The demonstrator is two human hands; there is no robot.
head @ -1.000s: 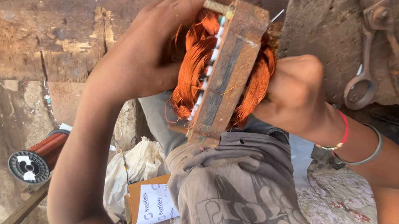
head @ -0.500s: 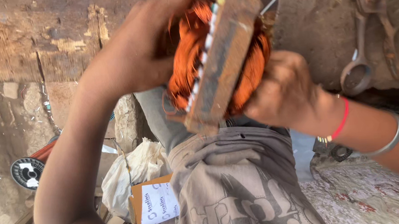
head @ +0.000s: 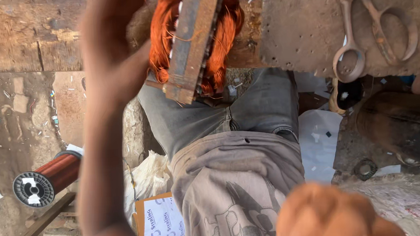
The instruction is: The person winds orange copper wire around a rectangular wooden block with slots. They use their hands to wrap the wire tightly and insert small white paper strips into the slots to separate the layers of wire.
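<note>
My left hand [head: 115, 36] grips the left side of a rusty metal stator core [head: 192, 40] and holds it up over my lap. Orange copper wire windings [head: 162, 32] bulge out on both sides of the core. My right hand [head: 325, 216] is off the core, low at the bottom right and very close to the camera. It is a blurred rounded shape, and its fingers cannot be made out. My grey trousers and printed shirt [head: 235, 190] fill the middle below the core.
Rusty old scissors [head: 376, 27] lie on a worn bench top [head: 302, 27] at upper right. A spool of copper wire [head: 46, 178] lies on the dirt floor at left. A cardboard box with a white label [head: 160, 222] and a dark ring [head: 366, 168] sit lower down.
My right hand has let go of the stator core and dropped to the bottom right. The core has risen toward the top edge, now held by my left hand alone.
</note>
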